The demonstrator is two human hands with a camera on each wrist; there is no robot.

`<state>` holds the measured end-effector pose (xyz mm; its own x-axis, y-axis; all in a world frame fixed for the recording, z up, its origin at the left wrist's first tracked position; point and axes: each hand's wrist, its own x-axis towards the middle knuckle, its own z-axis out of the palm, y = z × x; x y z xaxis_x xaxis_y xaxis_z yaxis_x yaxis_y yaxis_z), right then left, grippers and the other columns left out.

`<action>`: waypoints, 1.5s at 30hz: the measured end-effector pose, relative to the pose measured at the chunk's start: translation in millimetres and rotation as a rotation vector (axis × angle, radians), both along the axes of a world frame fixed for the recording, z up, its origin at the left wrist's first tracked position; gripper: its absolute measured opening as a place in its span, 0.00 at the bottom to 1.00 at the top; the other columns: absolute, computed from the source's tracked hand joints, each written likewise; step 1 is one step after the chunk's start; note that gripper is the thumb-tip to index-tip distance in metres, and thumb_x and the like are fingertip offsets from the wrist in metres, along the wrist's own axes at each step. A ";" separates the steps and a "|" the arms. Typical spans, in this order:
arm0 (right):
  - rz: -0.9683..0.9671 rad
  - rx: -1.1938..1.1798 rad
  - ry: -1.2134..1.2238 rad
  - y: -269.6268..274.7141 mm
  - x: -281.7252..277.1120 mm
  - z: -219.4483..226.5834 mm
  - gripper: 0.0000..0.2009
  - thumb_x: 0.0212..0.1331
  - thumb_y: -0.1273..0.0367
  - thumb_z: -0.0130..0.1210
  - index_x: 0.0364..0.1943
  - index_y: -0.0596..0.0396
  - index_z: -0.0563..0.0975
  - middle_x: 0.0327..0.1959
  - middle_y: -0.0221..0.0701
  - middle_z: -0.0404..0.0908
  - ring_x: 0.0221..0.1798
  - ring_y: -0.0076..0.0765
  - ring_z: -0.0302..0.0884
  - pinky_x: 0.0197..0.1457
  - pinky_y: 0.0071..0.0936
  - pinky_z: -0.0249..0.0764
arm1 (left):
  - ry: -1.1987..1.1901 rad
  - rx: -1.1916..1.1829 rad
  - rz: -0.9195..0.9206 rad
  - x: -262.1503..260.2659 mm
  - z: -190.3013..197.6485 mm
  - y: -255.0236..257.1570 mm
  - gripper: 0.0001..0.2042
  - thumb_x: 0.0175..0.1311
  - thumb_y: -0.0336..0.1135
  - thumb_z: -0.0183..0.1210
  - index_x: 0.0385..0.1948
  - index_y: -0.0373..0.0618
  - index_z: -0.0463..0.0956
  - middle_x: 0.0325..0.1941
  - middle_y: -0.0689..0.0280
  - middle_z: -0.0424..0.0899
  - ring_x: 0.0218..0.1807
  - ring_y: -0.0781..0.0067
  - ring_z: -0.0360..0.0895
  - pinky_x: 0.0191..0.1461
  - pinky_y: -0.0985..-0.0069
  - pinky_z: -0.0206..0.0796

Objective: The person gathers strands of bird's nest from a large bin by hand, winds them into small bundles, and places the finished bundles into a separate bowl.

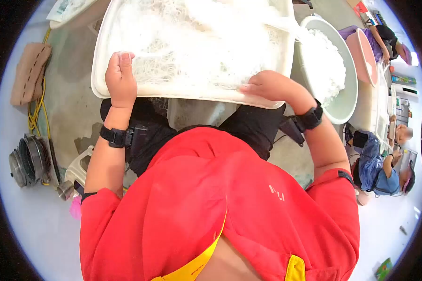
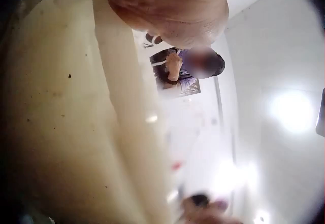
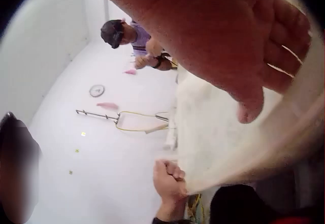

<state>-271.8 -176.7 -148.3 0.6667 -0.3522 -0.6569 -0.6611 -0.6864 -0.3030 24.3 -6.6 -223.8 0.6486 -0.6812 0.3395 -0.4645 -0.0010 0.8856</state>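
Note:
A big white rectangular tray [image 1: 173, 91] full of thin white noodles [image 1: 197, 42] sits in front of me. My left hand [image 1: 120, 77] grips its near-left rim, thumb on top. My right hand [image 1: 267, 86] holds the near-right rim, fingers curled over the edge. In the right wrist view the right hand [image 3: 228, 36] fills the top, the tray's pale underside [image 3: 223, 127] lies below it, and the left hand [image 3: 170, 181] grips the far corner. The left wrist view shows the blurred tray wall [image 2: 66, 122] and a part of the left hand [image 2: 172, 11].
A pale round basin [image 1: 349, 103] of white noodles stands to the right of the tray. Pink tubs [image 1: 363, 54] lie beyond it. A brown cloth [image 1: 30, 72], a yellow cord [image 1: 35, 117] and metal rings [image 1: 26, 161] lie on the floor at left. A seated person [image 1: 384, 168] works at right.

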 end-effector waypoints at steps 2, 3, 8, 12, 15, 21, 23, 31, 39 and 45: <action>-0.055 -0.001 -0.086 5.7 8.9 -26.9 0.32 0.59 0.44 0.42 0.32 0.65 0.79 0.32 0.52 0.78 0.36 0.55 0.74 0.43 0.39 0.69 | -0.006 0.015 0.003 -3.6 3.8 -0.4 0.15 0.69 0.40 0.45 0.31 0.37 0.72 0.29 0.63 0.77 0.33 0.74 0.71 0.42 0.78 0.63; -0.081 -0.001 -0.132 7.9 15.9 -36.2 0.34 0.59 0.43 0.40 0.33 0.66 0.79 0.33 0.54 0.78 0.37 0.56 0.75 0.45 0.40 0.69 | -0.011 0.022 0.007 -4.0 5.6 0.7 0.14 0.69 0.40 0.45 0.31 0.37 0.72 0.29 0.63 0.78 0.34 0.74 0.71 0.42 0.78 0.63; -0.171 0.190 -0.111 8.4 52.2 -27.2 0.19 0.54 0.56 0.57 0.34 0.62 0.76 0.23 0.32 0.75 0.26 0.26 0.69 0.30 0.27 0.68 | -0.033 0.000 -0.009 -5.3 7.7 -0.5 0.14 0.69 0.39 0.45 0.31 0.38 0.72 0.25 0.71 0.69 0.29 0.83 0.63 0.35 0.84 0.57; -0.384 0.369 -0.418 -14.0 52.1 -4.1 0.13 0.57 0.60 0.55 0.32 0.57 0.76 0.22 0.23 0.72 0.23 0.17 0.65 0.26 0.18 0.64 | -0.067 -0.054 -0.007 -5.1 6.8 -3.3 0.13 0.69 0.39 0.44 0.32 0.38 0.72 0.22 0.76 0.64 0.26 0.87 0.58 0.30 0.86 0.53; -0.392 0.151 -0.669 -60.7 45.7 56.8 0.14 0.56 0.60 0.56 0.36 0.58 0.78 0.26 0.25 0.77 0.28 0.19 0.72 0.34 0.20 0.70 | -0.018 0.011 0.003 -4.8 7.8 -1.8 0.14 0.69 0.40 0.44 0.32 0.38 0.72 0.21 0.76 0.63 0.25 0.87 0.57 0.29 0.87 0.52; -0.489 0.217 -1.267 -86.3 32.8 142.2 0.04 0.57 0.71 0.55 0.32 0.56 0.75 0.24 0.23 0.75 0.20 0.16 0.68 0.23 0.13 0.65 | -0.008 0.032 0.011 -2.3 6.1 -0.6 0.14 0.68 0.39 0.45 0.31 0.37 0.73 0.29 0.63 0.77 0.33 0.75 0.71 0.41 0.78 0.63; -0.499 0.132 -1.215 -83.5 34.4 143.1 0.04 0.56 0.70 0.56 0.31 0.56 0.75 0.23 0.23 0.75 0.21 0.16 0.68 0.23 0.14 0.66 | 0.009 0.015 0.003 -1.7 3.5 -1.2 0.14 0.68 0.39 0.45 0.31 0.37 0.73 0.29 0.63 0.77 0.33 0.75 0.71 0.41 0.78 0.63; -0.461 -0.190 -0.756 -62.2 27.5 104.2 0.11 0.52 0.70 0.58 0.39 0.59 0.78 0.26 0.24 0.76 0.25 0.18 0.70 0.27 0.17 0.67 | -0.042 0.038 0.012 -3.9 9.2 -0.2 0.14 0.68 0.39 0.45 0.30 0.37 0.72 0.29 0.61 0.78 0.33 0.73 0.73 0.42 0.78 0.64; -0.399 -0.271 -0.659 -49.8 24.3 137.6 0.19 0.48 0.73 0.60 0.47 0.60 0.76 0.33 0.27 0.78 0.28 0.19 0.72 0.30 0.16 0.69 | -0.078 0.024 0.013 -4.4 11.0 -1.4 0.13 0.68 0.38 0.45 0.30 0.36 0.71 0.29 0.59 0.78 0.33 0.68 0.74 0.41 0.76 0.65; -0.495 -0.151 -1.161 -49.7 6.3 214.6 0.12 0.55 0.74 0.55 0.43 0.62 0.75 0.36 0.32 0.79 0.32 0.22 0.76 0.31 0.14 0.71 | -0.066 0.020 0.003 -3.7 9.8 -1.3 0.13 0.68 0.38 0.45 0.30 0.36 0.71 0.29 0.58 0.78 0.33 0.68 0.74 0.42 0.76 0.65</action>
<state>-265.4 -226.5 66.2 0.5974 -0.7472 0.2911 -0.2552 -0.5213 -0.8143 20.6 -7.9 -214.0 0.6269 -0.6867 0.3680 -0.5222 -0.0198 0.8526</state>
